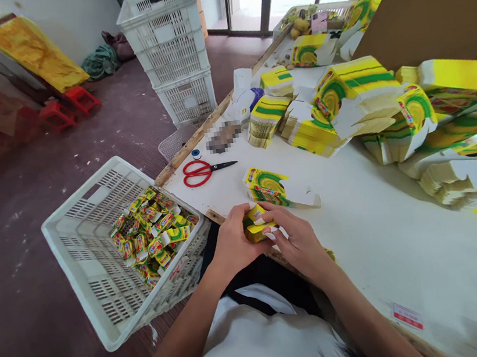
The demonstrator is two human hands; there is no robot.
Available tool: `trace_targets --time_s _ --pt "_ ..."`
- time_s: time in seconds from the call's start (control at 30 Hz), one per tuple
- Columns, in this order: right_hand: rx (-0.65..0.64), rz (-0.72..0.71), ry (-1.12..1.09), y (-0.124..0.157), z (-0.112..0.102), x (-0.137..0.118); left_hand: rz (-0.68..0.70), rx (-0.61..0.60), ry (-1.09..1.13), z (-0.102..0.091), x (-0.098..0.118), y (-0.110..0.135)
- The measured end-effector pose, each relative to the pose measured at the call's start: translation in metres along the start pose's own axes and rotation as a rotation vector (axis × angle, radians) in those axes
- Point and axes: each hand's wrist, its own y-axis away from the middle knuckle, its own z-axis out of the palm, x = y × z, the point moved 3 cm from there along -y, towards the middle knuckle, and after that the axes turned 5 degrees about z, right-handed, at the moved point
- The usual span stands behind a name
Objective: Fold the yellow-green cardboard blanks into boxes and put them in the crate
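Held between 2 hands, a small yellow box is gripped from either side: the left hand cups its outer wall, and the right hand closes over it, thumb and fingertips against the card. Which flap lies under those fingers is too covered to tell. The box is nearer the person than the red-handled scissors, and to their right.

For this fold, the left hand would do best to keep the walls square without squeezing, while the right thumb presses along the whole crease rather than at 1 spot. Too much force could buckle the thin card, and a flap pushed in crooked would probably spring back.

Right of the scissors and a little nearer lies a stack of flat cartons, just beyond the hands. Left of the scissors, a white crate holds many small boxes, some with white flaps sticking out.
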Motion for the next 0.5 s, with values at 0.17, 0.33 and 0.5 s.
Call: trace_targets --time_s 0.17,0.33,0.5 --pt "0.001 0.001 0.010 0.0003 -0.0002 -0.0009 0.024 0.011 -0.014 -0.0005 -0.0009 -0.0004" --pt "0.012 -0.005 0.005 0.0004 0.0009 -0.0016 0.041 0.015 -0.017 -0.0011 -0.0015 -0.0004" --pt "0.015 -0.007 0.015 0.0017 0.0024 0.0005 0.024 0.006 -0.002 -0.0014 -0.0023 0.0003"
